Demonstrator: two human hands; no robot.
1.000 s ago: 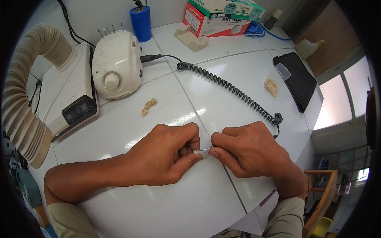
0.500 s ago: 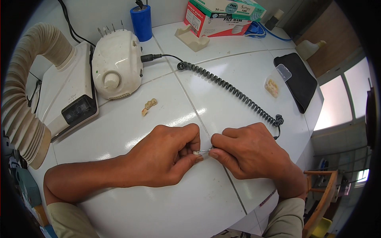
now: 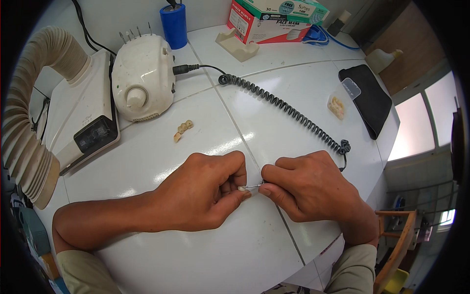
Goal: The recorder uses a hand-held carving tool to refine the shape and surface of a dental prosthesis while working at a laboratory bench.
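Between the thumb and bent fingers of my left hand point(image 3: 200, 193) is a small white, tooth-like piece point(image 3: 241, 188). My right hand point(image 3: 313, 186) is closed round a slim rotary tool, mostly hidden by my fingers, whose thin metal tip point(image 3: 253, 185) reaches the white piece. A black coiled cord point(image 3: 284, 108) runs from a white control unit point(image 3: 142, 68) down behind my right hand. On the tiles beyond my left hand lie small beige tooth-like pieces point(image 3: 185, 126).
A suction machine point(image 3: 78, 103) with a ribbed hose point(image 3: 27, 142) stands left. Along the back are a blue cylinder point(image 3: 173, 27), stacked boxes point(image 3: 269, 29) and a beige holder point(image 3: 235, 46). At right lie a clear container point(image 3: 337, 108) and a black pouch point(image 3: 367, 108).
Both hands hold their grips on the white piece and the tool with hardly any movement. The camera's view has shifted very slightly.
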